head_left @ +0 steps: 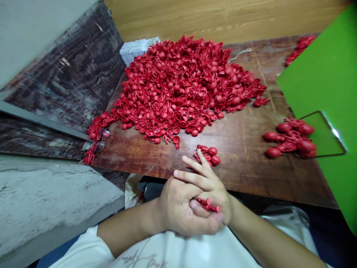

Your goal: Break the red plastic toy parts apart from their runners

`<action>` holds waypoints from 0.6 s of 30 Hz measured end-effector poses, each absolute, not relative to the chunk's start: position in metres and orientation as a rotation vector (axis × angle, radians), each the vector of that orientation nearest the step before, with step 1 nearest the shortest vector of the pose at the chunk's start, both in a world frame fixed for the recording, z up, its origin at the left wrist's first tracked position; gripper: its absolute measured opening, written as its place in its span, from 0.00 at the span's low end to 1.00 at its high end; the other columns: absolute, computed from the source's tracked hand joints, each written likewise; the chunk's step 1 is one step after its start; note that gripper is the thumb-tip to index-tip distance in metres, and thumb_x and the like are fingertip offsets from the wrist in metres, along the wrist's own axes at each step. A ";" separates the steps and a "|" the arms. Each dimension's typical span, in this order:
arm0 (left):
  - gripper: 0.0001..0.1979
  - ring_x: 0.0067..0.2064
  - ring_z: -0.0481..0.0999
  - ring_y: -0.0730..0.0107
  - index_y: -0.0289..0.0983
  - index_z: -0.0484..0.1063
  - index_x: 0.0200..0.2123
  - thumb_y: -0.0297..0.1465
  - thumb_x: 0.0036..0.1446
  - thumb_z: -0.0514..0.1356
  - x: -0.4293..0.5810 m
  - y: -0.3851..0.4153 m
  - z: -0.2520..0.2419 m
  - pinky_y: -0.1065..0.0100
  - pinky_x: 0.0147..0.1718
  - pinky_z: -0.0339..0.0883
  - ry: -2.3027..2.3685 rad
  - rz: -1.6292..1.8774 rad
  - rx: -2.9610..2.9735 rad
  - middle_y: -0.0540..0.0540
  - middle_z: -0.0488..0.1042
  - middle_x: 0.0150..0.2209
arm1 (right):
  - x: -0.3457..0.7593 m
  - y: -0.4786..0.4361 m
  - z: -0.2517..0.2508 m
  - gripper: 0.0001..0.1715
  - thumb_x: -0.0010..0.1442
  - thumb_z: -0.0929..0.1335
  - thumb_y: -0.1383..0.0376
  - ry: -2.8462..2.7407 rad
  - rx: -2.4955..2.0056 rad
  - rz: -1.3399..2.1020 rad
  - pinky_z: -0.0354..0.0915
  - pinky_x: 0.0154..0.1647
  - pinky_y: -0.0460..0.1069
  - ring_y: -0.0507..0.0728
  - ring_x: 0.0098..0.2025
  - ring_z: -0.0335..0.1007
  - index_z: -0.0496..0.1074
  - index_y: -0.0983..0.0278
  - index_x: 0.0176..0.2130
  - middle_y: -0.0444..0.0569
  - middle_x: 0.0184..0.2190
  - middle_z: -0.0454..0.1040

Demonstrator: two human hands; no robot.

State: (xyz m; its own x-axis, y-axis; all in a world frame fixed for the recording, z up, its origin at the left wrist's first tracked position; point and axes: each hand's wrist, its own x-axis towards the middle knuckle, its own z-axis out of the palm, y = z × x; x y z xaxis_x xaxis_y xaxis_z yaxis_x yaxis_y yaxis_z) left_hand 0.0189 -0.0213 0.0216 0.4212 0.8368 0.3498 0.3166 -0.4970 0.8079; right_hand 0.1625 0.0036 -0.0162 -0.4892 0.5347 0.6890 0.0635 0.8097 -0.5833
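My two hands meet at the near edge of the brown wooden table (245, 171). My left hand (175, 210) is curled, and its thumb presses a small red plastic part (208, 205) against my right hand (210, 184). The right hand lies over the left, with two of its fingers stretched toward the upper left. Just beyond my fingertips sits a small cluster of red parts (209, 152). A large heap of the same red plastic parts (184, 85) covers the far middle of the table.
Another group of red parts (290, 138) lies at the right beside a green board (329, 74) and a wire frame (325, 134). More red parts (299, 46) lie far right. Eyeglasses (100, 140) rest at the table's left edge. White boxes (136, 48) stand at the back.
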 end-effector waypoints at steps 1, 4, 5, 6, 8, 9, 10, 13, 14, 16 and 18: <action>0.14 0.24 0.75 0.70 0.36 0.70 0.20 0.40 0.48 0.63 0.019 -0.021 0.021 0.69 0.29 0.71 0.970 1.008 2.011 0.48 0.74 0.21 | 0.163 0.004 -0.016 0.10 0.58 0.65 0.65 -2.018 -0.447 0.613 0.30 0.68 0.78 0.71 0.70 0.53 0.76 0.59 0.37 0.48 0.61 0.72; 0.18 0.24 0.74 0.71 0.36 0.70 0.20 0.45 0.48 0.65 0.017 -0.017 0.021 0.69 0.30 0.71 0.965 1.003 1.973 0.49 0.73 0.21 | 0.163 0.004 -0.013 0.07 0.57 0.66 0.65 -1.989 -0.479 0.660 0.34 0.70 0.75 0.70 0.68 0.57 0.76 0.61 0.34 0.50 0.57 0.75; 0.22 0.24 0.74 0.71 0.36 0.70 0.21 0.49 0.47 0.67 0.016 -0.015 0.021 0.68 0.30 0.71 0.974 0.977 1.947 0.49 0.73 0.21 | 0.163 0.004 -0.012 0.07 0.57 0.67 0.65 -1.979 -0.499 0.703 0.36 0.70 0.74 0.69 0.67 0.59 0.76 0.61 0.32 0.50 0.57 0.75; 0.26 0.24 0.73 0.71 0.36 0.70 0.21 0.54 0.44 0.68 0.015 -0.014 0.020 0.68 0.31 0.72 0.985 0.943 1.916 0.50 0.72 0.21 | 0.163 0.004 -0.011 0.07 0.57 0.67 0.64 -1.969 -0.521 0.754 0.40 0.71 0.72 0.68 0.66 0.61 0.76 0.61 0.32 0.51 0.57 0.74; 0.34 0.25 0.73 0.70 0.36 0.69 0.22 0.63 0.35 0.67 0.012 -0.011 0.018 0.66 0.33 0.73 1.006 0.856 1.865 0.51 0.71 0.20 | 0.163 0.005 -0.009 0.09 0.58 0.66 0.62 -1.952 -0.539 0.855 0.46 0.70 0.70 0.67 0.65 0.63 0.77 0.62 0.32 0.53 0.58 0.73; 0.37 0.25 0.72 0.70 0.36 0.68 0.23 0.65 0.29 0.67 0.011 -0.010 0.016 0.66 0.32 0.73 1.012 0.819 1.853 0.51 0.70 0.20 | 0.163 0.006 -0.009 0.11 0.58 0.66 0.61 -1.943 -0.530 0.894 0.48 0.70 0.69 0.67 0.64 0.64 0.77 0.62 0.33 0.54 0.59 0.72; 0.39 0.25 0.71 0.70 0.36 0.67 0.23 0.67 0.24 0.66 0.010 -0.010 0.015 0.66 0.32 0.73 1.014 0.789 1.852 0.52 0.69 0.21 | 0.164 0.006 -0.009 0.12 0.59 0.66 0.60 -1.925 -0.518 0.926 0.50 0.69 0.68 0.68 0.64 0.64 0.77 0.63 0.35 0.55 0.60 0.71; 0.43 0.24 0.67 0.73 0.37 0.64 0.25 0.68 0.17 0.65 0.007 -0.009 0.012 0.69 0.27 0.69 1.036 0.703 1.849 0.54 0.66 0.22 | 0.164 0.007 -0.010 0.23 0.62 0.64 0.50 -1.854 -0.488 1.040 0.53 0.68 0.67 0.69 0.63 0.65 0.77 0.65 0.42 0.59 0.58 0.71; 0.43 0.24 0.65 0.74 0.37 0.63 0.25 0.68 0.16 0.65 0.007 -0.009 0.012 0.70 0.26 0.67 1.043 0.689 1.849 0.54 0.64 0.21 | 0.163 0.008 -0.011 0.28 0.63 0.63 0.46 -1.822 -0.491 1.079 0.54 0.68 0.67 0.69 0.62 0.65 0.77 0.65 0.44 0.60 0.58 0.72; 0.42 0.23 0.61 0.76 0.38 0.61 0.24 0.68 0.18 0.65 0.006 -0.009 0.014 0.71 0.24 0.63 1.055 0.685 1.861 0.56 0.61 0.20 | 0.162 0.007 -0.011 0.35 0.63 0.60 0.40 -1.781 -0.484 1.134 0.54 0.68 0.66 0.69 0.62 0.65 0.78 0.65 0.42 0.59 0.57 0.72; 0.40 0.22 0.59 0.77 0.38 0.60 0.22 0.68 0.22 0.65 0.006 -0.010 0.016 0.71 0.23 0.61 1.058 0.679 1.873 0.56 0.59 0.19 | 0.161 0.007 -0.011 0.39 0.63 0.58 0.37 -1.763 -0.476 1.154 0.55 0.67 0.65 0.68 0.61 0.66 0.79 0.64 0.38 0.58 0.57 0.72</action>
State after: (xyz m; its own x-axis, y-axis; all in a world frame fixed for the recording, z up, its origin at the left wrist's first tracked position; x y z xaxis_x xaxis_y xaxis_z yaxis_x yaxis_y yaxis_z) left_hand 0.0062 -0.0101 0.0155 0.4929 0.8689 0.0450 0.4025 -0.2735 0.8736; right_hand 0.1615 0.0070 -0.0112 -0.4808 0.7237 0.4950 -0.1641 0.4803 -0.8616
